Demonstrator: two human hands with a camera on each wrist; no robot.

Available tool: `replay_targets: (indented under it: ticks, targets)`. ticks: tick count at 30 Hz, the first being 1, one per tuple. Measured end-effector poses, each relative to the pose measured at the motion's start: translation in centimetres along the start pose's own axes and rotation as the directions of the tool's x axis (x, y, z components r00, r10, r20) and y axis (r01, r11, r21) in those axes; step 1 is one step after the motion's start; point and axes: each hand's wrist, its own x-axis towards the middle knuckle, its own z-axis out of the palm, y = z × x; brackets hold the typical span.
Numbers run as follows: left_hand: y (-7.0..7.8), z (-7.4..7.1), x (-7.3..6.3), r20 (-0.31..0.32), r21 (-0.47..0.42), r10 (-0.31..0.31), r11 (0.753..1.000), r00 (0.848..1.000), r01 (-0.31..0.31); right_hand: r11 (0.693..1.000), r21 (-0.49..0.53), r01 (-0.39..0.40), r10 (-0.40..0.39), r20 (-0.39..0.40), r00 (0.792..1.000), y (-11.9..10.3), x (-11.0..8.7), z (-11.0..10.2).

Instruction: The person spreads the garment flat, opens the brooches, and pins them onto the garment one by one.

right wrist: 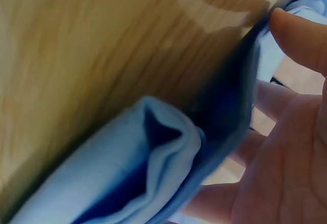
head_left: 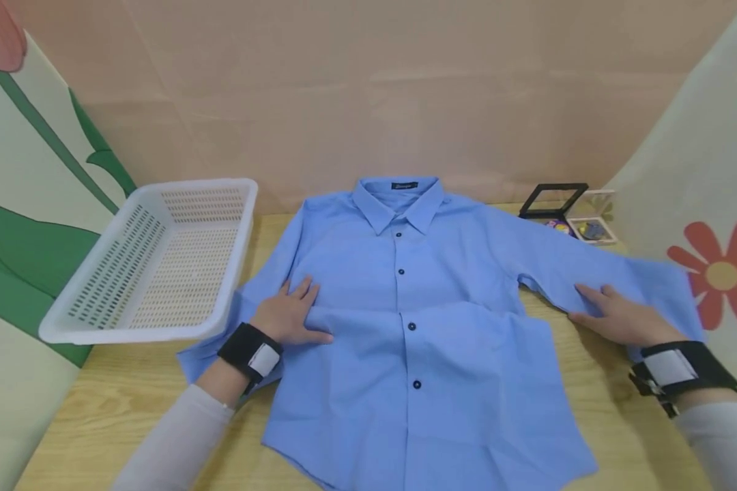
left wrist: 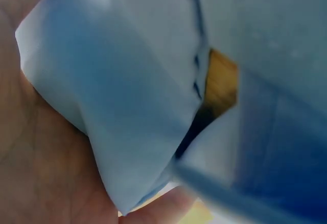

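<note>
You seem to be at the laying-out step with the blue shirt (head_left: 454,266), which lies front-up on the counter (head_left: 104,402), right of the white basket (head_left: 125,334). Your left hand (head_left: 288,317) rests on the shirt near the basket's right side, palm down, fingers spread, thumb apart. Your right hand (head_left: 626,318), well apart from the basket, lies on the far sleeve (head_left: 663,279), its fingers straight and apart from the thumb.

The near sleeve (head_left: 203,354) is bent down just beside the basket, and a ridge (head_left: 356,311) crosses the shirt front. The next move probably calls for drawing that sleeve away from the basket and flattening the ridge without dragging the collar (head_left: 373,213).

The counter is wood-grained. Behind the basket hangs a creased beige backdrop (head_left: 374,102); well to its right are a black frame (head_left: 553,185), a small case (head_left: 592,232) and a red flower (head_left: 723,276) on a pale panel (head_left: 712,164).
</note>
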Motion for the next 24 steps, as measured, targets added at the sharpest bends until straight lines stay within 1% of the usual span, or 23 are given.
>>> replay_targets:
  ticks: [4,7,11,13,14,15,17,18,19,21,22,24]
  targets:
    - [-0.1,0.3,-0.7,0.012,-0.014,-0.006,1.0,1.0,0.006,1.0,0.001,0.031,-0.031,0.0,1.0,-1.3,-0.6,0.1]
    - [-0.2,0.3,-1.0,0.018,-0.032,-0.015,0.999,1.0,0.016,0.999,0.0,0.05,-0.05,-0.004,0.999,-1.8,-0.8,-0.1]
    - [-0.3,0.2,-0.5,0.012,-0.039,-0.009,0.999,1.0,0.009,0.997,-0.025,0.076,-0.076,-0.029,0.997,-1.0,-1.0,0.2]
    - [-0.5,0.2,-0.2,0.013,-0.061,0.018,0.998,1.0,-0.017,0.996,-0.042,0.079,-0.081,-0.053,0.995,-0.3,-1.2,0.6]
    - [-0.6,0.1,-0.2,0.011,-0.08,0.037,0.996,0.999,-0.036,0.997,-0.048,0.068,-0.071,-0.065,0.995,0.0,-1.4,0.8]
    - [-0.7,0.0,-0.5,0.007,-0.107,0.061,0.992,0.998,-0.06,0.998,-0.046,0.039,-0.043,-0.089,0.995,0.3,-1.7,1.1]
    - [-0.8,-0.2,-1.7,-0.016,-0.167,0.114,0.979,0.993,-0.115,0.997,-0.035,-0.073,0.068,-0.134,0.989,0.6,-2.5,1.9]
    - [-0.9,-0.3,-2.7,-0.037,-0.197,0.143,0.969,0.989,-0.147,0.988,-0.023,-0.155,0.15,-0.148,0.977,0.8,-3.1,2.2]
    - [-0.9,-0.4,-3.8,-0.068,-0.221,0.17,0.958,0.983,-0.181,0.969,-0.007,-0.246,0.242,-0.158,0.957,0.9,-3.6,2.5]
    - [-0.9,-0.4,-6.3,-0.14,-0.245,0.175,0.947,0.975,-0.206,0.914,0.012,-0.406,0.402,-0.176,0.899,1.5,-4.6,3.1]
    - [-1.0,-0.2,-7.4,-0.182,-0.241,0.164,0.949,0.97,-0.206,0.881,-0.009,-0.473,0.465,-0.169,0.869,1.9,-5.0,3.2]
    - [-1.3,0.2,-9.5,-0.259,-0.227,0.102,0.96,0.961,-0.163,0.823,0.024,-0.568,0.565,-0.148,0.812,2.9,-5.8,3.2]
